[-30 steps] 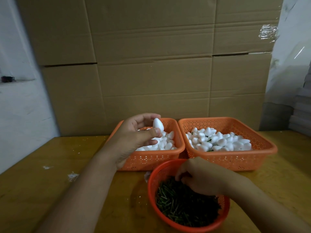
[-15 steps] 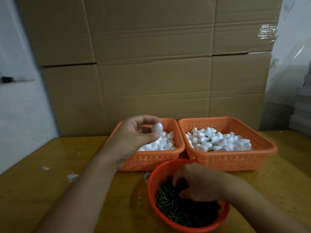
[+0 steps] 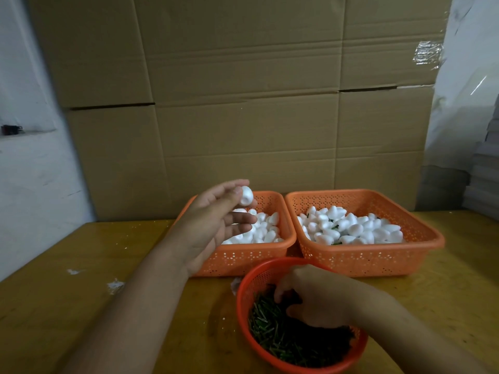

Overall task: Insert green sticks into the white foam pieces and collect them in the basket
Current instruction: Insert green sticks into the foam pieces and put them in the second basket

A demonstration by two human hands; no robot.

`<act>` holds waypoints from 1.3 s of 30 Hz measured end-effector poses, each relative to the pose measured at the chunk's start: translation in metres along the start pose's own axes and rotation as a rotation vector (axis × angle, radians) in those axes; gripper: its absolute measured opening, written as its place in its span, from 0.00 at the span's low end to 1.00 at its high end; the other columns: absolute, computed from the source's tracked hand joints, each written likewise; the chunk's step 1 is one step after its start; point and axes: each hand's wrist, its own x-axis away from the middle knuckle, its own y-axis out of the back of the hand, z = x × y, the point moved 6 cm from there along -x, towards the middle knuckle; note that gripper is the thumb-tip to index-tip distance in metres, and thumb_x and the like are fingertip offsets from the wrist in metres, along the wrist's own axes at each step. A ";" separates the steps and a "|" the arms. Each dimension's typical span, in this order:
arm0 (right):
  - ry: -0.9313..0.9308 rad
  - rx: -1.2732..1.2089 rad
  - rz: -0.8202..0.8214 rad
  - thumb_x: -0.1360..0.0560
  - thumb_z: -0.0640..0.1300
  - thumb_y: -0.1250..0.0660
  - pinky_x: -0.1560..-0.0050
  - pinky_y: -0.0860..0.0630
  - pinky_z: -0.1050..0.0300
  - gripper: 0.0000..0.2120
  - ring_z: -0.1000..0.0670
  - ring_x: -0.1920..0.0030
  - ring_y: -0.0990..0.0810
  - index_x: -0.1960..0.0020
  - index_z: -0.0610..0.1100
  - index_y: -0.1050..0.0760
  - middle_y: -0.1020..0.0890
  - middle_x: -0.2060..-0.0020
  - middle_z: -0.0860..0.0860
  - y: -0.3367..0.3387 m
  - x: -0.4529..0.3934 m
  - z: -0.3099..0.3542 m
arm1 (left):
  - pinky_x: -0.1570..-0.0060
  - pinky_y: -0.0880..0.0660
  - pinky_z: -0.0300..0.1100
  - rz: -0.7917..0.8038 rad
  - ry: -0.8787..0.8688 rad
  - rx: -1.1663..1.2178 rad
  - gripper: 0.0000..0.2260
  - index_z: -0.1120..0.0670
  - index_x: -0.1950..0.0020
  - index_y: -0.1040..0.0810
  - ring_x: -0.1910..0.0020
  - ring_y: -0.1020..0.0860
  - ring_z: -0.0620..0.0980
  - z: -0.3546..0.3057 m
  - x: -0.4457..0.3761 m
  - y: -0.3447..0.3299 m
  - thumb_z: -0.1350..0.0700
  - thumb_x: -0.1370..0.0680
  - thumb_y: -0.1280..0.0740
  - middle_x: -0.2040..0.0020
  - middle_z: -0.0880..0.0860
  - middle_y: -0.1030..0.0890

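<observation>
Matt white foam pieces [image 3: 351, 228] fill perforated orange plastic baskets [image 3: 421, 244]. The wooden table [image 3: 67, 306] looks smooth and faintly glossy; matt corrugated cardboard [image 3: 243, 103] stands behind.

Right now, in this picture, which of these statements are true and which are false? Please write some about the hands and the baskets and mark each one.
1. The left hand holds a white foam piece at its fingertips. True.
2. The right hand rests on the bare table. False: it reaches into the round red basket among the green sticks.
3. The table holds two rectangular orange baskets side by side. True: the left orange basket and the right orange basket both contain white foam pieces.
4. The held foam piece already has a green stick in it. False: no stick shows in it.
5. The round red basket stands behind the orange baskets. False: it stands in front, nearer the person.
</observation>
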 end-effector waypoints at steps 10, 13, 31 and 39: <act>0.006 0.019 -0.057 0.24 0.48 0.32 0.45 0.24 0.56 0.08 0.55 0.46 0.24 0.45 0.54 0.23 0.24 0.47 0.58 0.001 0.000 0.005 | 0.63 0.21 0.37 0.018 0.066 0.032 0.13 0.50 0.60 0.14 0.62 0.17 0.46 0.004 0.001 -0.003 0.41 0.29 0.29 0.60 0.54 0.16; 0.000 0.016 -0.050 0.24 0.47 0.33 0.45 0.23 0.54 0.07 0.53 0.47 0.23 0.47 0.53 0.22 0.24 0.46 0.57 0.002 0.001 0.007 | 0.62 0.20 0.37 0.049 0.066 0.030 0.12 0.51 0.56 0.14 0.61 0.17 0.47 0.004 0.002 -0.003 0.43 0.28 0.29 0.56 0.55 0.15; -0.055 0.009 -0.011 0.28 0.44 0.34 0.53 0.21 0.55 0.08 0.54 0.52 0.22 0.50 0.53 0.23 0.22 0.51 0.56 0.006 0.006 0.009 | 0.60 0.20 0.40 0.079 0.059 0.097 0.15 0.55 0.44 0.17 0.58 0.16 0.50 0.001 0.002 -0.002 0.49 0.27 0.27 0.50 0.59 0.15; -0.030 0.022 -0.017 0.27 0.44 0.35 0.49 0.21 0.54 0.12 0.53 0.49 0.21 0.46 0.51 0.20 0.20 0.48 0.55 0.008 0.007 0.013 | 0.61 0.20 0.39 0.062 0.084 0.090 0.20 0.59 0.39 0.20 0.61 0.17 0.48 0.000 0.002 -0.005 0.48 0.26 0.31 0.53 0.56 0.15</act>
